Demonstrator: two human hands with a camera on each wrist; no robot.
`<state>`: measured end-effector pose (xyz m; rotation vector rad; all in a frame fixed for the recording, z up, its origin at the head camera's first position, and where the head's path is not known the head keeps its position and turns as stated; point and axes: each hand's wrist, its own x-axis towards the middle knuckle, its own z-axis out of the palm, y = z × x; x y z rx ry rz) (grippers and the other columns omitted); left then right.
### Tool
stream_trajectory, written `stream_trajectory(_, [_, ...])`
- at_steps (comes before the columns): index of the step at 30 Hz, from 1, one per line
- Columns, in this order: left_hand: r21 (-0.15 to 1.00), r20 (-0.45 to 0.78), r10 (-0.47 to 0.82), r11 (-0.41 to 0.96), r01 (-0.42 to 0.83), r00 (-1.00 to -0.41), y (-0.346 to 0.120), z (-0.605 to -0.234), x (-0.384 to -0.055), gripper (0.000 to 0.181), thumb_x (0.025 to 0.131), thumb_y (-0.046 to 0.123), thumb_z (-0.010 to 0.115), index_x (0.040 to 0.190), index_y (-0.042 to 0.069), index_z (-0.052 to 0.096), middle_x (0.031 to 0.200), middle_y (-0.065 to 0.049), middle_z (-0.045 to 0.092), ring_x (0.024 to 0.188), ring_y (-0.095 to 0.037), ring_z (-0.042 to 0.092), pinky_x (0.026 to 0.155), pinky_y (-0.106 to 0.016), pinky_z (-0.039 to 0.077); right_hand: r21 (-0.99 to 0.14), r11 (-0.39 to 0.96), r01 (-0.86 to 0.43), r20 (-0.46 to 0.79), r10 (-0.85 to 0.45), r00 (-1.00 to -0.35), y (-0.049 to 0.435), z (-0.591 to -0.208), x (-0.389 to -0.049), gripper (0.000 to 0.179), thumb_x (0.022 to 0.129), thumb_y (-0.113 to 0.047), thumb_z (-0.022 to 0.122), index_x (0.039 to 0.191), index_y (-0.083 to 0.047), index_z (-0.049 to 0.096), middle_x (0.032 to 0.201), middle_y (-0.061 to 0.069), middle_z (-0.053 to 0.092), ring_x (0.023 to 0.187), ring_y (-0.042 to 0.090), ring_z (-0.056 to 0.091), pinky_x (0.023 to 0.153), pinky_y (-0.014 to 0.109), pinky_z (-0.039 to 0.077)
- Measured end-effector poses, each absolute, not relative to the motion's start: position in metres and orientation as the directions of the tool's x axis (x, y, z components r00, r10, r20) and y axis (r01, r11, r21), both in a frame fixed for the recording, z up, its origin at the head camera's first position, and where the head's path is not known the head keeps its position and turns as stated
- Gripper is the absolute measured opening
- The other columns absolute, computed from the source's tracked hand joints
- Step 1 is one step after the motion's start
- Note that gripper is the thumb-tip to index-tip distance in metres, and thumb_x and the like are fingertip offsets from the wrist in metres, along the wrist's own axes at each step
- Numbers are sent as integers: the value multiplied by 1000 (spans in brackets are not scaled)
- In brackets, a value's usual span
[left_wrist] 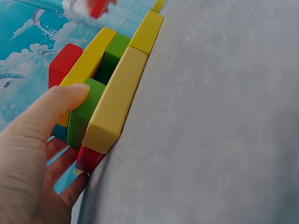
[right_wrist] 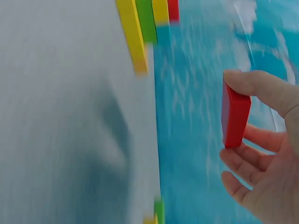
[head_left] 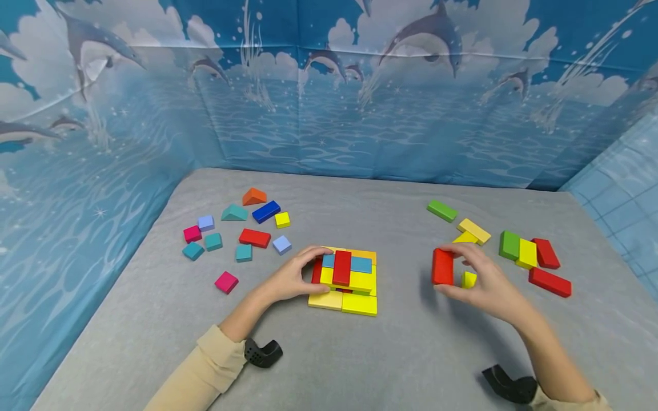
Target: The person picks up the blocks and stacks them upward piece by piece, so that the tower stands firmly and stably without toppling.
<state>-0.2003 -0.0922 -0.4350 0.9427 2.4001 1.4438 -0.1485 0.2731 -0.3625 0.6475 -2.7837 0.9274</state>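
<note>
A layered stack of wooden blocks (head_left: pixel 359 305) stands in the middle of the grey table, with yellow, blue and green blocks and a red block (head_left: pixel 341 268) lying across its top. My left hand (head_left: pixel 293 278) holds the stack's left side between thumb and fingers. In the left wrist view the thumb presses near a green block (left_wrist: pixel 85 114), while the fingers reach behind the stack. Off to the right, my right hand (head_left: pixel 485 285) pinches another red block (head_left: pixel 442 267) between thumb and fingertips, raised over the table with a shadow below. The right wrist view shows this red block (right_wrist: pixel 236 114) upright.
Loose blocks lie at the left, among them a teal triangle (head_left: pixel 234 213), a dark blue block (head_left: pixel 266 212) and a magenta block (head_left: pixel 226 282). Beyond the right hand are a green block (head_left: pixel 442 210), a yellow block (head_left: pixel 526 253) and a red block (head_left: pixel 550 282). A dolphin-print curtain (head_left: pixel 329 114) borders the table.
</note>
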Motion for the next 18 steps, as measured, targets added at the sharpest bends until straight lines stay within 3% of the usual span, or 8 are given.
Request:
stream_trajectory(4, [838, 167, 601, 332, 433, -782, -92, -435, -201, 61, 76, 19, 74, 131, 15, 46, 133, -3, 44, 120, -16, 39, 102, -39, 35, -553, 678, -484, 264, -409, -874, 236, -367, -159, 63, 68, -15, 81, 121, -4, 49, 115, 10, 52, 99, 22, 49, 79, 41, 49])
stream_trajectory(6, [833, 172, 601, 334, 441, -781, -92, -436, -201, 61, 76, 19, 74, 131, 15, 46, 133, -3, 44, 120, -16, 39, 102, -39, 34, -585, 651, -483, 243, -428, -871, 219, -369, -162, 62, 69, -17, 80, 122, -4, 49, 116, 10, 51, 101, 23, 49, 80, 48, 48])
stream_trajectory(11, [832, 188, 604, 321, 453, -774, -92, -437, -201, 61, 76, 17, 74, 130, 12, 46, 133, -5, 43, 120, -19, 39, 102, -40, 34, -629, 621, -468, 166, -481, -861, 183, -373, -166, 63, 72, -23, 78, 125, -7, 48, 120, 9, 50, 105, 25, 48, 84, 47, 47])
stream_trajectory(18, [836, 167, 604, 333, 437, -779, -93, -437, -201, 62, 77, 18, 74, 131, 14, 45, 134, -4, 42, 120, -17, 39, 102, -39, 34, -605, 634, -481, 147, -505, -851, 159, -380, -169, 64, 71, -24, 78, 125, -5, 49, 119, 9, 50, 106, 25, 48, 84, 43, 48])
